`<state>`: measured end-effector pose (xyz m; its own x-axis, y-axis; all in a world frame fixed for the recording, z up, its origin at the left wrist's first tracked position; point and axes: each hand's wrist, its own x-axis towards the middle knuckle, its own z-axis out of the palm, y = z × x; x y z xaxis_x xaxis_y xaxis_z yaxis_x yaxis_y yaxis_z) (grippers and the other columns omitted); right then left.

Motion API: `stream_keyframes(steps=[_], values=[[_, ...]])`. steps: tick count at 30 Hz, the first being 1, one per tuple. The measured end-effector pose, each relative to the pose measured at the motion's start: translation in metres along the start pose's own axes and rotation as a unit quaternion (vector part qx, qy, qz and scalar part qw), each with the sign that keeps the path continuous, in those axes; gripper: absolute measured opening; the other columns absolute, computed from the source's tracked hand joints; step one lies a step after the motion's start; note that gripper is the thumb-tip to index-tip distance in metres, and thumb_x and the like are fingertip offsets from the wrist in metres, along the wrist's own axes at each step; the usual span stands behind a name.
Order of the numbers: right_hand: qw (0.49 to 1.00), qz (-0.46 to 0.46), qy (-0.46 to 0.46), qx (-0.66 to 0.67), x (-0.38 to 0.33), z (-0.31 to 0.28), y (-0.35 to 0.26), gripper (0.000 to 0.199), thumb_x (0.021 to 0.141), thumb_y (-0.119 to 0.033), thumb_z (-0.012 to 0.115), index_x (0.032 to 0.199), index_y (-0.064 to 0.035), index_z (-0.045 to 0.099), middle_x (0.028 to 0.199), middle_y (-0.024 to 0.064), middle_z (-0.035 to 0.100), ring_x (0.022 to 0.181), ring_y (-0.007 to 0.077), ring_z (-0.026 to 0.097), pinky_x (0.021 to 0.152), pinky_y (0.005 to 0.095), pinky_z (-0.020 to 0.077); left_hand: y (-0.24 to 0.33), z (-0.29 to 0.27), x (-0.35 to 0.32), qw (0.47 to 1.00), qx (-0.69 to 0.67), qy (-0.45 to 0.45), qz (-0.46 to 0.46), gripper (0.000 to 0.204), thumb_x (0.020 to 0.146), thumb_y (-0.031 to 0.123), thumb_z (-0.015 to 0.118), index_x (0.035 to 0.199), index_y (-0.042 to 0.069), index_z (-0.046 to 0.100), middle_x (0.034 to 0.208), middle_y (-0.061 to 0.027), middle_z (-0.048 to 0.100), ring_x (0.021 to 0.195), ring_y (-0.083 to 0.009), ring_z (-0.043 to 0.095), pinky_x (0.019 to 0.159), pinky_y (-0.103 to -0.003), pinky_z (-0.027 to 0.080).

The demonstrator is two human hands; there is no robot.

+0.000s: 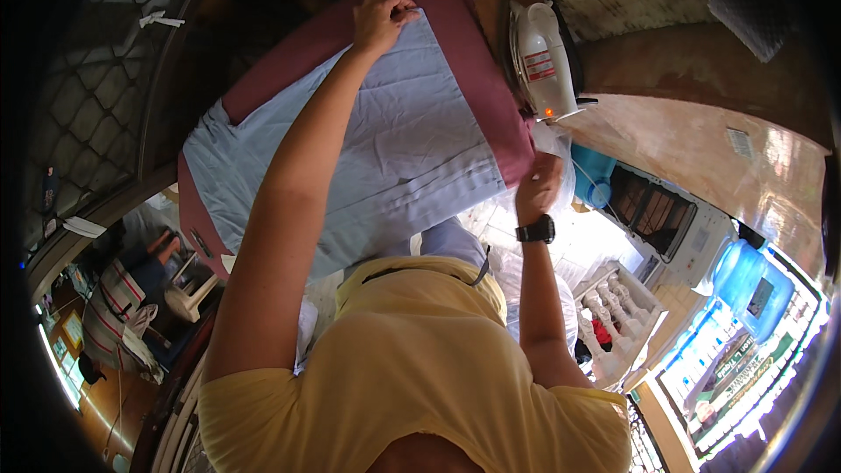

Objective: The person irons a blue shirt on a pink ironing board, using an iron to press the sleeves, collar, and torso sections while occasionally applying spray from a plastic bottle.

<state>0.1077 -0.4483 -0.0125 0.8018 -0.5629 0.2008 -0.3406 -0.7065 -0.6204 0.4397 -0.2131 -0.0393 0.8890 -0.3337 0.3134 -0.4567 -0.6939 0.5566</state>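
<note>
white iron (543, 57) upright on board end | blue water jugs (752, 285) far right | striped bag (118, 307) lower left

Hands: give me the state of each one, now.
Left hand: closed, gripping the far edge of the light blue shirt on the ironing board.
Right hand: closed, pinching the shirt's near edge.

Yellow short-sleeved shirt (412, 359), sleeves end above the elbows, forearms bare. Black wristwatch (535, 229) with black strap on the right wrist.
</note>
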Motion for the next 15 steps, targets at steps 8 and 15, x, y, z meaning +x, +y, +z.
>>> stream_keyframes(steps=[8,15], values=[[0.985,0.085,-0.149,-0.029,-0.019,0.032,-0.021,0.039,0.080,-0.019,0.073,0.108,-0.0025,0.051,0.113,0.0252,0.052,0.109,0.0442,0.050,0.091,0.0531,0.0413,0.009,0.003,0.004,0.999,0.006,0.030,-0.044,0.025,0.073,0.037,0.083,0.084,0.017,0.072,0.081,0.0029,0.066,0.083,-0.0175,0.061,0.078,-0.035,0.047],[0.968,-0.048,0.088,-0.229,0.156,0.015,-0.097,0.051,0.096,-0.043,0.054,0.112,0.0048,0.056,0.123,0.0322,0.054,0.118,0.0502,0.048,0.098,0.0584,0.0370,0.009,-0.018,0.028,0.952,-0.086,-0.137,-0.258,0.031,0.063,0.035,0.088,0.083,0.016,0.074,0.086,0.0020,0.072,0.084,-0.0141,0.067,0.076,-0.030,0.051]])
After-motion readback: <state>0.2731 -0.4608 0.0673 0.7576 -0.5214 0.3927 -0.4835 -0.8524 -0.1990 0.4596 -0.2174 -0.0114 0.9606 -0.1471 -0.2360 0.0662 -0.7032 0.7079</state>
